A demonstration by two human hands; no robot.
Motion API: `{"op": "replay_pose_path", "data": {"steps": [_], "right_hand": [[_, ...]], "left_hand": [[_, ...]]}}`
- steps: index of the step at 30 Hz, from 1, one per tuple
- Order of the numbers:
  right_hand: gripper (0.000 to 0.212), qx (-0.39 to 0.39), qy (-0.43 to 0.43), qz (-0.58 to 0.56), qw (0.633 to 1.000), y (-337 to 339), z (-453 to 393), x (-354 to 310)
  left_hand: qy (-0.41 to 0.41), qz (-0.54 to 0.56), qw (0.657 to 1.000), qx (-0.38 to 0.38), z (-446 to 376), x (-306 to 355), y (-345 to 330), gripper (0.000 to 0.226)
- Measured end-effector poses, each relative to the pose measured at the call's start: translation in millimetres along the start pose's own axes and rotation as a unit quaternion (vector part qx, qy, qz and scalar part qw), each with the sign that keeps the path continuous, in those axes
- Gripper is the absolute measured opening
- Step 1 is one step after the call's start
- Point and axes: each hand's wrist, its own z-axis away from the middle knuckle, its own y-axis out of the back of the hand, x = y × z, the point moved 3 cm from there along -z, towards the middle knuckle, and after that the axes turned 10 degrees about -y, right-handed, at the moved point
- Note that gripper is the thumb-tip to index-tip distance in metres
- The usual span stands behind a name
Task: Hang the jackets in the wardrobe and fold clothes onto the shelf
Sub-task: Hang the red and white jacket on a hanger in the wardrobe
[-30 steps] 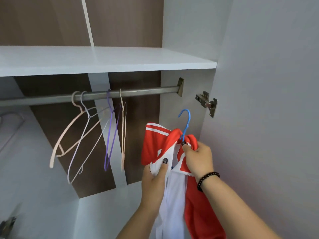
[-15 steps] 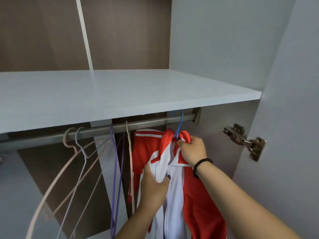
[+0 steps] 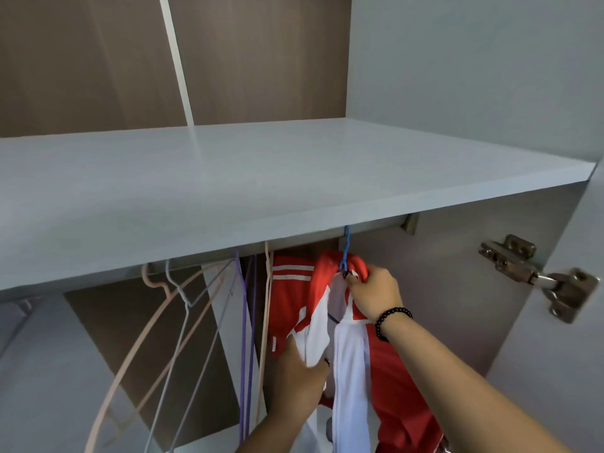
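Red-and-white zip jacket (image 3: 389,364) on blue wire hanger (image 3: 346,250), no readable writing, right hand (image 3: 376,291) fingers pinching collar, left hand (image 3: 297,380) fingers gripping white front panel

Both forearms reach up and forward. The right hand (image 3: 372,291) is raised highest, its fingers curled tight in a pinch, with a dark beaded bracelet (image 3: 390,320) round the wrist. The left hand (image 3: 295,379) sits lower, back toward the camera, fingers closed on white cloth (image 3: 315,335).

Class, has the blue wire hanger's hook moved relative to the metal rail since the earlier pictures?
Yes. The blue wire hanger rose from below the metal rail up to it.
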Motion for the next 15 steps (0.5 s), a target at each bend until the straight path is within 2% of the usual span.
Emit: {"op": "replay_pose_path", "data": {"steps": [2, 4, 6, 7, 10, 14, 15], "right_hand": [[0.021, 0.006, 0.019, 0.056, 0.998, 1.5, 5.4, 1.5], [0.01, 0.044, 0.054, 0.179, 0.981, 2.9, 14.4, 3.3], [0.025, 0.123, 0.109, 0.318, 0.934, -0.3, 26.3, 7.0], [0.034, 0.157, 0.126, 0.344, 0.917, -2.3, 32.9, 9.9], [0.062, 0.247, 0.153, 0.312, 0.904, -2.7, 50.1, 21.1], [0.083, 0.28, 0.161, 0.265, 0.909, -1.9, 76.0, 45.9], [0.085, 0.278, 0.155, 0.243, 0.917, -1.5, 82.3, 52.8]], "left_hand": [[0.017, -0.007, 1.0, -0.008, 4.8, -1.6, -3.4, 0.07], [0.03, 0.002, 0.999, -0.015, 9.8, -2.4, -7.7, 0.07], [0.033, -0.003, 0.999, -0.019, 13.4, -5.5, -10.4, 0.065], [0.032, -0.005, 0.999, -0.022, 15.5, -7.1, -11.1, 0.06], [0.026, 0.015, 0.999, -0.018, 21.2, -11.4, -11.5, 0.036], [0.036, 0.027, 0.999, 0.012, 34.8, -21.9, -14.1, 0.002], [0.037, 0.028, 0.999, 0.023, 38.6, -23.6, -14.8, 0.005]]}}
